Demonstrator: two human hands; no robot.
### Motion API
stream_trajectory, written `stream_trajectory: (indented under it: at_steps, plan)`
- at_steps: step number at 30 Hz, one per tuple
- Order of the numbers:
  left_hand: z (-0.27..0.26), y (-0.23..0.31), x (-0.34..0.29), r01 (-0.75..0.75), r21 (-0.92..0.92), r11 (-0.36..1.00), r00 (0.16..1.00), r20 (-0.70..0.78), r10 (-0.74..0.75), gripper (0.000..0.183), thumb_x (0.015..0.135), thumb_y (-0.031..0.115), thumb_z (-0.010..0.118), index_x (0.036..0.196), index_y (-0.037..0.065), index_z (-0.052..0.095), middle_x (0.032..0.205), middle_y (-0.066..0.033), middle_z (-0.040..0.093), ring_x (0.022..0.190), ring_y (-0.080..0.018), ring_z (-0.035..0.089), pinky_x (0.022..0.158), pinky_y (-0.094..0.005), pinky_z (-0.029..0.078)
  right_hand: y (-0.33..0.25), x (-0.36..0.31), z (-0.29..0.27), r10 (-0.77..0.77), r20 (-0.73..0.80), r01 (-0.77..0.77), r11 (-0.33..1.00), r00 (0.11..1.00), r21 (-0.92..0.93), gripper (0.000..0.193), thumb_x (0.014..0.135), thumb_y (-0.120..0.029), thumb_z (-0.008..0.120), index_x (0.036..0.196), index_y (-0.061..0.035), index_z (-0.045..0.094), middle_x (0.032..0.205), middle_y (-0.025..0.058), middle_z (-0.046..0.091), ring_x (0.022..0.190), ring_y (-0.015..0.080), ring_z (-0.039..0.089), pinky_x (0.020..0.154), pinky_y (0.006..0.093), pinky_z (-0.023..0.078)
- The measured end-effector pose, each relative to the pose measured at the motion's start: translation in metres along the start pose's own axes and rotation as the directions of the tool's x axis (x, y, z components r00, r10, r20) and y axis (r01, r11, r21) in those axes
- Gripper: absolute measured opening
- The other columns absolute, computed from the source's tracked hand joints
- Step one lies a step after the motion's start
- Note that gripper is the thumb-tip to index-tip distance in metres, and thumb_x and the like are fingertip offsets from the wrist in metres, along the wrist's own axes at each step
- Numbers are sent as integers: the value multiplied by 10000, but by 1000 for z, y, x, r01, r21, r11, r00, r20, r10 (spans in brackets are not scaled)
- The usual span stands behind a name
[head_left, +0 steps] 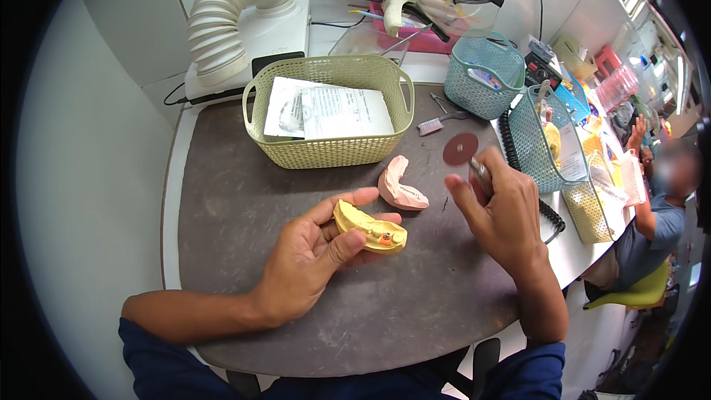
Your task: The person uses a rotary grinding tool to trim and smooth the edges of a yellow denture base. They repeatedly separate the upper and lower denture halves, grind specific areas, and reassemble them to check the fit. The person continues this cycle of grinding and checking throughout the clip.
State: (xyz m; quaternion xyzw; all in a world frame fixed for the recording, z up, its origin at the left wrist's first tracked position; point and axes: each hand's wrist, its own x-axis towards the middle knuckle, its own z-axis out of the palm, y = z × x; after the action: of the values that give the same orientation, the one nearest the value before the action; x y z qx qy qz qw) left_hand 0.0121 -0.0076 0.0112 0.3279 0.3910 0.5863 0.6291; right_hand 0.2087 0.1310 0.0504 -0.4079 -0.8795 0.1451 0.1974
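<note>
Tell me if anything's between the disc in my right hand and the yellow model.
The pink model lies on the desk along the pictured line from the disc in your right hand to the yellow model in your left hand. It appears lower than both, so it probably isn't blocking; nothing else visible is.

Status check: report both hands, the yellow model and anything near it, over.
Left hand holds yellow dental model. Right hand grips disc tool, apart from the model. Pink model on brown tabletop, just beyond the yellow one.

Handpiece [481, 172] mostly hidden by right fingers [512, 187]; left sleeve [167, 361] cropped below.
</note>
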Motion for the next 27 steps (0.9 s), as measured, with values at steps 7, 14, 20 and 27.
stream_trajectory:
  at_steps: [7,14,20,27]
  plan:
    - [-1,-1,3,42,-73,996,999,13,-41,489,991,254,528,1359,7,322,1311,-260,521,1190,-299,571,1015,-417,492,28,22,18,-31,-92,37,997,995,66,339,816,46,504,1144,50,419,884,244,581,862,407,610,794,470,453]
    - [-3,-2,3,3,-54,999,999,41,-1,449,988,276,536,1321,30,362,1251,-225,561,1153,-300,599,996,-421,501,34,43,38,-140,-153,119,984,978,-135,394,874,-43,608,1249,12,500,1043,205,610,937,412,602,866,471,463]
    - [-2,1,-2,19,-3,1000,1000,20,-19,482,970,327,568,1296,20,388,1179,-195,606,1091,-249,629,944,-378,526,38,46,46,-125,-166,100,983,978,-152,408,861,-90,647,1241,-5,527,1087,210,628,957,381,619,861,440,486]
    - [-5,0,-3,-17,60,998,1000,-18,18,584,913,419,633,1278,12,428,1076,-131,627,989,-153,636,875,-301,530,41,48,42,-136,-177,84,957,975,-276,367,851,-121,667,1192,-15,583,1130,172,634,992,343,620,863,415,495]
